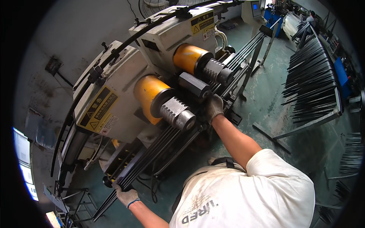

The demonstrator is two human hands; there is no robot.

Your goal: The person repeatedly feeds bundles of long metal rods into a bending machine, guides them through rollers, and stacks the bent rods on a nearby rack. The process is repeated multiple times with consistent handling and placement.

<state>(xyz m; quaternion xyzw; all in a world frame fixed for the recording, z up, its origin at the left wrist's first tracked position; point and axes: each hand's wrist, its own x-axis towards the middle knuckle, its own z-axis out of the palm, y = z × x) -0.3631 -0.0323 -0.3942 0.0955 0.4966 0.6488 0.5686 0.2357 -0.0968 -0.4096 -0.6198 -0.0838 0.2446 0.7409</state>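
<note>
Several long, thin dark metal rods (152, 152) lie side by side along the front of a large beige machine (114, 110). My left hand (127, 195), in a pale work glove, is closed around the rods toward their lower left end. My right hand (215, 108), gloved too, reaches in beside the end of a dark hexagonal bar (194, 84) on the machine. Its fingers are mostly hidden, so their grip does not show. Above the rods, two orange cylinders (150, 93) carry notched steel heads (176, 111).
A rack (306, 125) piled with many dark rods (310, 79) stands at the right. More rods (351, 152) lie at the far right edge. A control box with a small screen (254, 7) stands at the back. A black hose (133, 36) arcs over the machine.
</note>
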